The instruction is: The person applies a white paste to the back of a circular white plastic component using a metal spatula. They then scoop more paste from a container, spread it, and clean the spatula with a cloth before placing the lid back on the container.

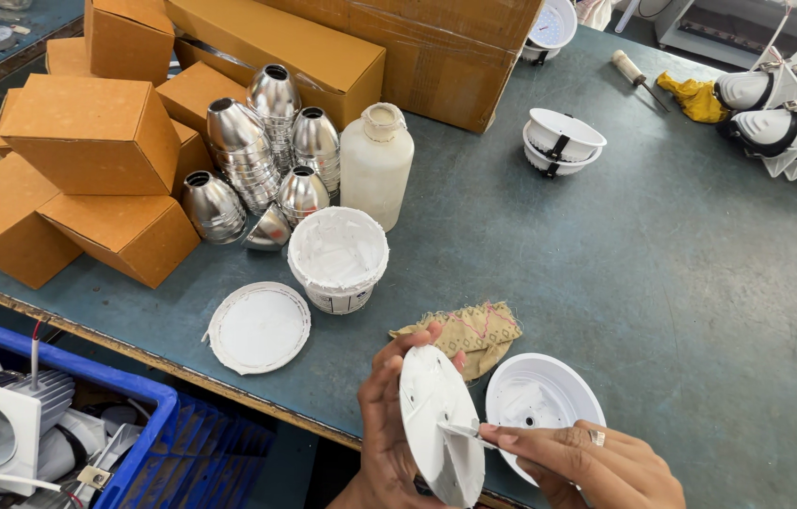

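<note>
Holding a round white disc (436, 424) up on its edge, my left hand (384, 424) wraps around its back with the fingers curled tight on the rim. My right hand (592, 462) pinches a thin little stick (460, 432), and the tip of the stick touches the face of the disc. I wear a ring (596, 437) on that hand.

Just behind the disc a white round lamp shell (540, 396) lies on the blue-green table (700, 283). A dirty rag (474, 330) sits near it. A bit further up is an open tub of white paste (337, 256), and its lid (259, 326) lies beside it. A white bottle (377, 162) stands behind the tub, next to shiny metal cups (262, 160) stacked up. Brown boxes (88, 170) are piled on the left.
</note>
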